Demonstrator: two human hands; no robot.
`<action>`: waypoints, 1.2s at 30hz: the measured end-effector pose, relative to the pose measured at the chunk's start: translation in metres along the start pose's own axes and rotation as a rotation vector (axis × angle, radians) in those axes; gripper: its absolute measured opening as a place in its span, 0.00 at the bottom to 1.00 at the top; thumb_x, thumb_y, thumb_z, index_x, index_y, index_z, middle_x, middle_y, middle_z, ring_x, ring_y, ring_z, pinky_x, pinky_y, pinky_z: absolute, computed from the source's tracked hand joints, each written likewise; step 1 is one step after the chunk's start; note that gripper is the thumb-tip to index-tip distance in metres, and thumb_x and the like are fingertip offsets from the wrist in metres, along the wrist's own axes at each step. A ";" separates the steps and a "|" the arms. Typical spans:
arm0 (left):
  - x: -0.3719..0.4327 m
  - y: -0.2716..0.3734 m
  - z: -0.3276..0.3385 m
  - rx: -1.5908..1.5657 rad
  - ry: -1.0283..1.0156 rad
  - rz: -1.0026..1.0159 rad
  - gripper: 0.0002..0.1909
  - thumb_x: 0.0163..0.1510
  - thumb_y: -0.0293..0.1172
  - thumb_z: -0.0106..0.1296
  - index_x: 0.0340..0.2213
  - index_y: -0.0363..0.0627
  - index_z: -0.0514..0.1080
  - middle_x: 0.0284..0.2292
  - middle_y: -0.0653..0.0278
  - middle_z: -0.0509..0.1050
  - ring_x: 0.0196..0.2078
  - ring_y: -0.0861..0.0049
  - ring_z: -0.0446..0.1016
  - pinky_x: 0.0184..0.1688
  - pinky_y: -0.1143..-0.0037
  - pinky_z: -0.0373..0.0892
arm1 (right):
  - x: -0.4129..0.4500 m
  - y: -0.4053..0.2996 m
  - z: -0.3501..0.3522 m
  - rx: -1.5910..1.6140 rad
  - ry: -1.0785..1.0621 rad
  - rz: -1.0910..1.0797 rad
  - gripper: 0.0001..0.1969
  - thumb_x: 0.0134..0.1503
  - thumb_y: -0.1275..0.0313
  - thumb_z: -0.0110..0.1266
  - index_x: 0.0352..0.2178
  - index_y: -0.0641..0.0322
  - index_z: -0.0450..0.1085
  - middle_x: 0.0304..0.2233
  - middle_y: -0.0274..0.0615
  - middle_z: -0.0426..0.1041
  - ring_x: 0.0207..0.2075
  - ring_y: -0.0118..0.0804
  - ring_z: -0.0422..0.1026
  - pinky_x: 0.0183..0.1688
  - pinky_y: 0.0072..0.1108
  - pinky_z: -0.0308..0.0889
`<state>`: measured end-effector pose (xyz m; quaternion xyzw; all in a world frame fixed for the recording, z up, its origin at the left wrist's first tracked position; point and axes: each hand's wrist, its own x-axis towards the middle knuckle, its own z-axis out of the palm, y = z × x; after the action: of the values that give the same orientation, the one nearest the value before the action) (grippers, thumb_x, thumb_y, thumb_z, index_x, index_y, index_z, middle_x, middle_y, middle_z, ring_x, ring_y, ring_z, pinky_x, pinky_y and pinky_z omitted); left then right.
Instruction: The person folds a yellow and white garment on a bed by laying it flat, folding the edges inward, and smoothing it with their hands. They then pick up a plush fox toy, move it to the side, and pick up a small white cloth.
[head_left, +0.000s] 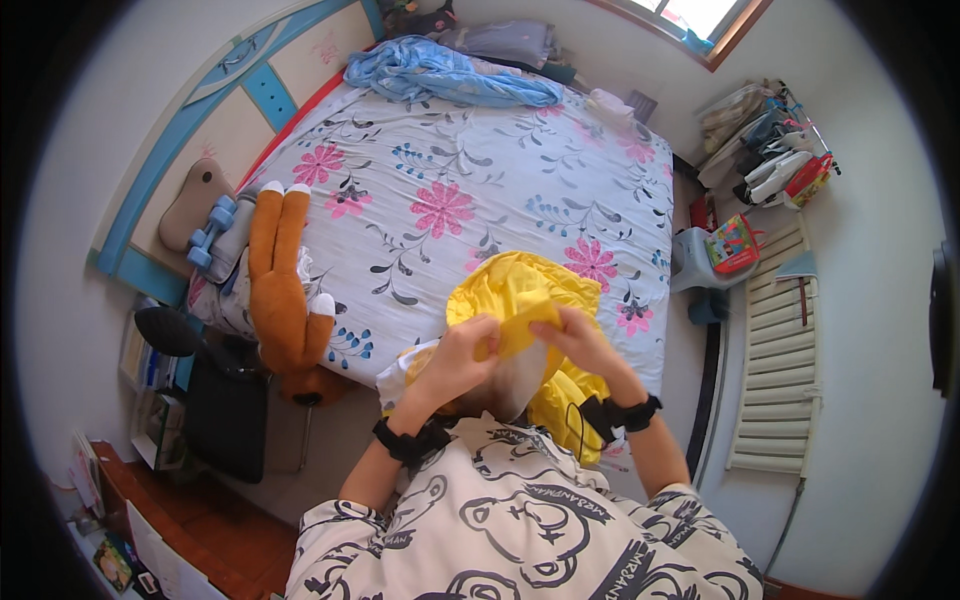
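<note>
A bright yellow cloth item (517, 281), probably a garment, lies bunched on the near edge of the bed. My left hand (457, 364) pinches its raised edge between thumb and curled fingers. On the other side, my right hand (589, 345) grips the same edge, and a short, slightly blurred band of cloth spans between the two. More of the yellow fabric hangs down beneath my right forearm. Below my left hand, a white cloth with yellow patches (394, 379) is partly hidden by my arm. Black straps circle both wrists.
The bed's floral sheet (442, 210) spreads ahead, with a crumpled blue blanket (450, 75) at the far end. Left are an orange plush toy (277, 300), blue dumbbells (211, 232) and a black chair (225, 420). Right are a grey plastic stool (694, 259) and a white radiator (772, 375).
</note>
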<state>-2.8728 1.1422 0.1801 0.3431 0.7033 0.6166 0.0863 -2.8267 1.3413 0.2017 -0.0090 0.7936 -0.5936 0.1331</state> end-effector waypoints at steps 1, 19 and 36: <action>0.000 0.000 0.000 0.003 -0.001 -0.003 0.06 0.36 0.19 0.45 0.19 0.37 0.58 0.17 0.62 0.60 0.22 0.74 0.63 0.24 0.77 0.60 | 0.004 -0.014 -0.006 -0.126 0.067 -0.020 0.09 0.53 0.70 0.46 0.34 0.66 0.66 0.27 0.27 0.67 0.29 0.17 0.61 0.31 0.13 0.59; -0.082 -0.200 -0.029 0.605 0.103 -0.527 0.16 0.41 0.30 0.47 0.36 0.48 0.66 0.31 0.52 0.70 0.35 0.58 0.69 0.34 0.68 0.66 | -0.043 -0.159 -0.069 0.124 0.669 -0.539 0.13 0.55 0.65 0.45 0.37 0.63 0.64 0.29 0.30 0.67 0.29 0.18 0.65 0.29 0.12 0.60; -0.053 -0.210 0.023 0.125 -0.746 -0.717 0.47 0.27 0.44 0.63 0.48 0.36 0.55 0.42 0.49 0.65 0.42 0.62 0.65 0.42 0.73 0.62 | -0.134 -0.159 -0.118 -0.022 1.230 -0.603 0.19 0.59 0.60 0.31 0.42 0.65 0.58 0.37 0.39 0.66 0.38 0.28 0.67 0.41 0.20 0.65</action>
<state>-2.8996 1.1289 -0.0360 0.2816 0.7335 0.3411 0.5160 -2.7464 1.4287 0.4091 0.1078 0.6937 -0.4936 -0.5134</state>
